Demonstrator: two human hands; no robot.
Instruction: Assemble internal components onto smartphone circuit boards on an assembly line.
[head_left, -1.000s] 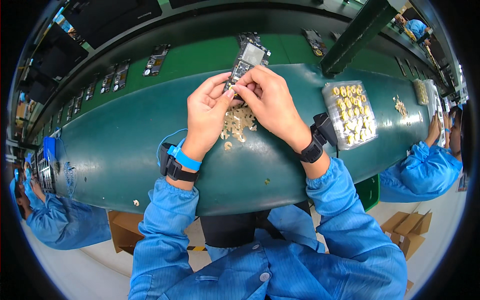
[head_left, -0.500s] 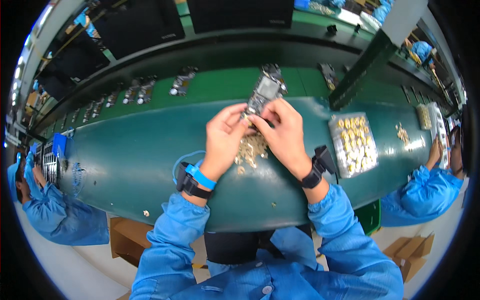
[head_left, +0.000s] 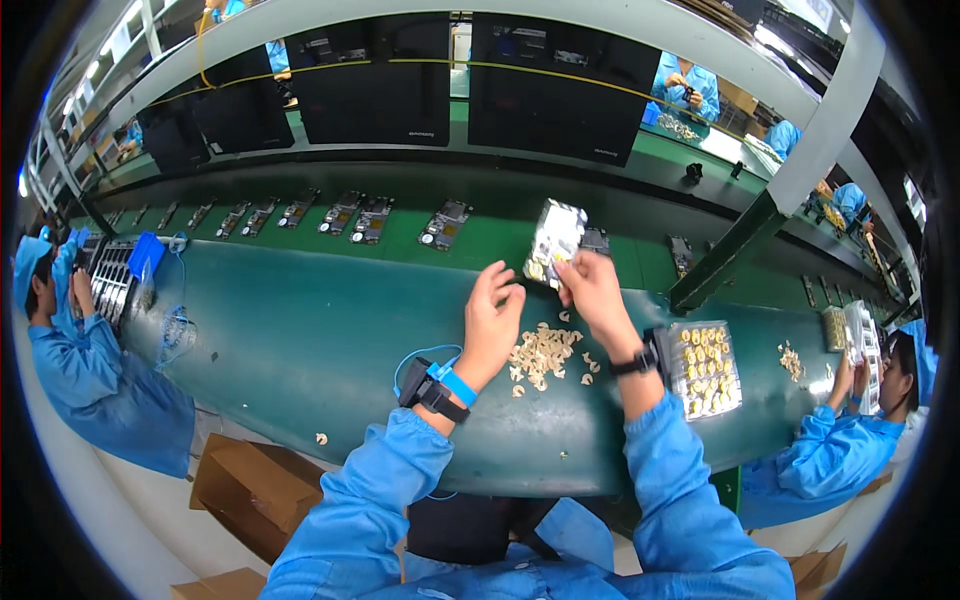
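My right hand (head_left: 598,292) pinches the lower corner of a circuit board (head_left: 556,240), which is tilted up and catches the light over the far edge of the green table (head_left: 350,340). My left hand (head_left: 493,318) is off the board, a little to its lower left, with loosely bent fingers apart and nothing seen in them. Below and between both hands lies a heap of small beige curved pieces (head_left: 543,356). Right of my right wrist rests a clear plastic tray (head_left: 708,408) holding rows of round yellowish parts.
Beyond the table, a row of circuit boards (head_left: 372,220) lies on a green belt (head_left: 500,235). A dark green post (head_left: 730,250) rises at right. Co-workers in blue sit at the left (head_left: 110,370) and right (head_left: 810,450). A blue bin (head_left: 146,256) stands far left.
The circuit board has moved up and away in my right hand. My left hand has let go of it. The view has shifted, showing more of the belt.
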